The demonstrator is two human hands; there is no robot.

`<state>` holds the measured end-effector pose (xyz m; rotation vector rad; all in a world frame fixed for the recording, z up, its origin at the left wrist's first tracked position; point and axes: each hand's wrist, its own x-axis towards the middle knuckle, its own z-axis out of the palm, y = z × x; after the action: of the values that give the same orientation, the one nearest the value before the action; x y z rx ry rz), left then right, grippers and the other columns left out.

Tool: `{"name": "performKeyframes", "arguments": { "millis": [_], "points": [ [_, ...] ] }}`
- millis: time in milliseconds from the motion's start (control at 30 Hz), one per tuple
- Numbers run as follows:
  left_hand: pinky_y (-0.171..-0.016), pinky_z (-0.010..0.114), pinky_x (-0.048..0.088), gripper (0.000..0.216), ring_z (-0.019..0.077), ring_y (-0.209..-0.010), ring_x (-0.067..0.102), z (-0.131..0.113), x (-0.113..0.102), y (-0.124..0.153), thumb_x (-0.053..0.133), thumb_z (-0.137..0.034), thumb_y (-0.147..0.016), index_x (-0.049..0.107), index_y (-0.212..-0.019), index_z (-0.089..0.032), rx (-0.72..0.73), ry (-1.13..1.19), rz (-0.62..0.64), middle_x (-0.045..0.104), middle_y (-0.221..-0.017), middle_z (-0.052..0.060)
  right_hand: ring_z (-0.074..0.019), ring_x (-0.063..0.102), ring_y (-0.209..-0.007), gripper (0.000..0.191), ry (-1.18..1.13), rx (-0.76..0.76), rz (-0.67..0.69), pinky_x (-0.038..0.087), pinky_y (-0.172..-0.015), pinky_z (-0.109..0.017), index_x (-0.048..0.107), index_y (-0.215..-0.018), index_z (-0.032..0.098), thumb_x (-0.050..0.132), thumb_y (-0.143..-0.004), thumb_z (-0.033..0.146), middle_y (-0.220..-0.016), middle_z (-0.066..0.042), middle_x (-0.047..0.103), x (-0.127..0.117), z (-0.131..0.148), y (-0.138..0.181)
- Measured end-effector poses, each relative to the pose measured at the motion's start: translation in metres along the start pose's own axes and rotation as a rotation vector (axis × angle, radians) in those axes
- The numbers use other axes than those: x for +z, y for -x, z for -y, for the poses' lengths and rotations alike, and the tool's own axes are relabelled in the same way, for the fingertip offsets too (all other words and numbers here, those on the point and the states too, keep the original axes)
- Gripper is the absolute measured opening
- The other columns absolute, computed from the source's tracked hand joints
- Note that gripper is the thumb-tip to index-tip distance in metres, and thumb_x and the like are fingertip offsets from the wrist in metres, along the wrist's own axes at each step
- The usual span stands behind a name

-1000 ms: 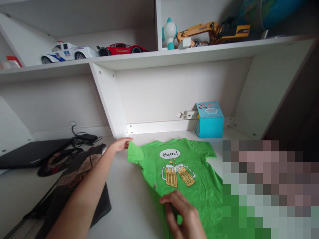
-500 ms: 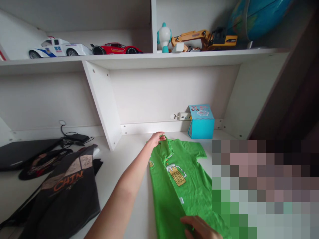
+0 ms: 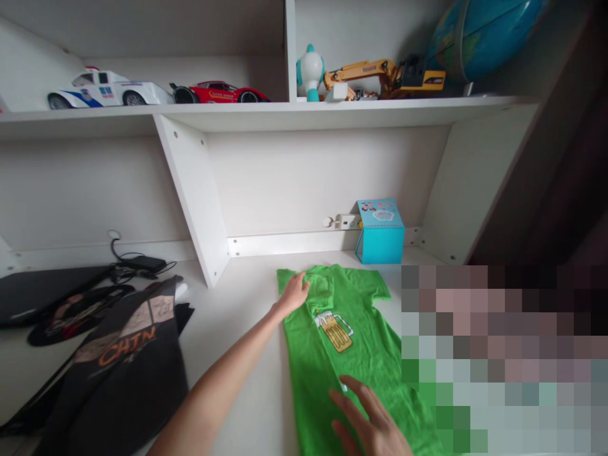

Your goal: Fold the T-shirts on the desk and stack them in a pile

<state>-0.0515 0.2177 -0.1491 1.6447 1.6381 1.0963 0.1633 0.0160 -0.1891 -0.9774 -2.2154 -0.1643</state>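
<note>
A green T-shirt point(image 3: 365, 354) with a beer-mug print lies on the white desk point(image 3: 242, 329), its left side folded over toward the middle. My left hand point(image 3: 294, 292) rests flat on the folded top left corner, fingers stretched out. My right hand point(image 3: 368, 418) lies open on the lower part of the shirt, fingers spread, holding nothing.
A dark printed T-shirt point(image 3: 123, 367) lies at the left beside a black laptop point(image 3: 47, 294) and a charger cable point(image 3: 137, 263). A blue box point(image 3: 380, 231) stands at the back. Toy cars point(image 3: 109, 92), a toy excavator point(image 3: 384, 76) and a globe point(image 3: 489, 25) sit on the shelf. A blurred patch covers the right.
My left hand carried the shirt's left sleeve over to the right, folding that side inward, then let go and pressed flat. My right hand opened and spread on the lower cloth.
</note>
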Motion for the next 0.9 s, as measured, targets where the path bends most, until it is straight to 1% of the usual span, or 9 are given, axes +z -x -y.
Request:
{"name": "performKeyframes", "arguments": {
  "millis": [33, 100, 167, 200, 300, 467, 633, 767, 900],
  "points": [
    [-0.109, 0.04, 0.017, 0.047, 0.0265, -0.134, 0.025, 0.004, 0.002, 0.01, 0.05, -0.039, -0.081, 0.049, -0.123, -0.017, 0.014, -0.11, 0.031, 0.039, -0.14, 0.012, -0.0251, 0.06, -0.103, 0.03, 0.032, -0.079, 0.049, 0.055, -0.079, -0.032, 0.063, -0.111, 0.024, 0.046, -0.088, 0.033, -0.117, -0.011, 0.061, 0.003, 0.002, -0.006],
    [-0.109, 0.046, 0.013, 0.058, 0.0317, -0.137, 0.012, 0.012, 0.005, 0.025, 0.045, -0.047, -0.083, 0.041, -0.133, -0.017, 0.028, -0.394, 0.108, 0.027, -0.146, 0.012, -0.034, 0.052, -0.112, 0.044, 0.076, -0.167, 0.178, 0.053, -0.081, -0.043, 0.057, -0.123, 0.022, 0.054, -0.082, 0.039, -0.127, -0.016, 0.052, 0.011, 0.006, -0.015],
    [-0.109, 0.049, 0.013, 0.065, 0.035, -0.136, 0.007, 0.018, 0.007, 0.034, 0.034, -0.057, -0.085, 0.034, -0.138, -0.019, 0.043, -0.644, 0.154, 0.019, -0.149, 0.011, -0.0402, 0.046, -0.114, 0.058, 0.081, -0.153, 0.304, 0.051, -0.08, -0.05, 0.051, -0.129, 0.019, 0.057, -0.079, 0.047, -0.13, -0.02, 0.045, 0.02, 0.012, -0.02],
    [-0.108, 0.049, 0.014, 0.067, 0.0353, -0.136, 0.007, 0.021, 0.007, 0.036, 0.029, -0.06, -0.085, 0.032, -0.14, -0.021, 0.051, -0.708, 0.154, 0.018, -0.149, 0.01, -0.0416, 0.043, -0.115, 0.061, 0.069, -0.127, 0.361, 0.049, -0.081, -0.053, 0.048, -0.131, 0.02, 0.056, -0.079, 0.05, -0.131, -0.02, 0.042, 0.023, 0.015, -0.021],
    [-0.109, 0.047, 0.015, 0.068, 0.0337, -0.137, 0.009, 0.026, 0.008, 0.037, 0.019, -0.065, -0.085, 0.029, -0.141, -0.027, 0.074, -0.792, 0.11, 0.016, -0.15, 0.007, -0.0405, 0.033, -0.122, 0.062, 0.014, -0.015, 0.509, 0.041, -0.09, -0.057, 0.039, -0.136, 0.026, 0.05, -0.082, 0.053, -0.136, -0.017, 0.031, 0.023, 0.023, -0.024],
    [-0.108, 0.046, 0.017, 0.07, 0.0324, -0.137, 0.011, 0.03, 0.01, 0.033, 0.015, -0.068, -0.083, 0.028, -0.141, -0.03, 0.078, -0.824, 0.099, 0.016, -0.15, 0.004, -0.0339, 0.013, -0.131, 0.06, -0.1, 0.126, 0.694, 0.025, -0.102, -0.056, 0.025, -0.141, 0.029, 0.035, -0.088, 0.054, -0.144, -0.01, 0.013, 0.0, 0.031, -0.032],
    [-0.108, 0.046, 0.016, 0.069, 0.0329, -0.136, 0.012, 0.029, 0.011, 0.03, 0.013, -0.069, -0.083, 0.027, -0.141, -0.033, 0.07, -0.838, 0.107, 0.015, -0.151, 0.002, -0.0283, 0.005, -0.134, 0.059, -0.15, 0.21, 0.726, 0.016, -0.108, -0.052, 0.021, -0.142, 0.032, 0.029, -0.089, 0.057, -0.147, -0.002, 0.007, -0.013, 0.036, -0.035],
    [-0.108, 0.047, 0.016, 0.067, 0.0342, -0.136, 0.012, 0.029, 0.011, 0.03, 0.014, -0.069, -0.083, 0.026, -0.14, -0.037, 0.087, -0.826, 0.103, 0.016, -0.151, 0.0, -0.0259, 0.003, -0.135, 0.059, -0.17, 0.22, 0.692, 0.014, -0.109, -0.051, 0.022, -0.142, 0.034, 0.027, -0.088, 0.06, -0.148, 0.001, 0.008, -0.014, 0.037, -0.032],
    [-0.108, 0.048, 0.015, 0.067, 0.0346, -0.136, 0.012, 0.027, 0.012, 0.031, 0.014, -0.069, -0.082, 0.026, -0.14, -0.036, 0.088, -0.83, 0.099, 0.016, -0.151, 0.0, -0.0245, 0.002, -0.136, 0.06, -0.189, 0.228, 0.693, 0.013, -0.11, -0.05, 0.023, -0.141, 0.035, 0.027, -0.088, 0.062, -0.148, 0.002, 0.008, -0.015, 0.036, -0.031]
  ]
}}
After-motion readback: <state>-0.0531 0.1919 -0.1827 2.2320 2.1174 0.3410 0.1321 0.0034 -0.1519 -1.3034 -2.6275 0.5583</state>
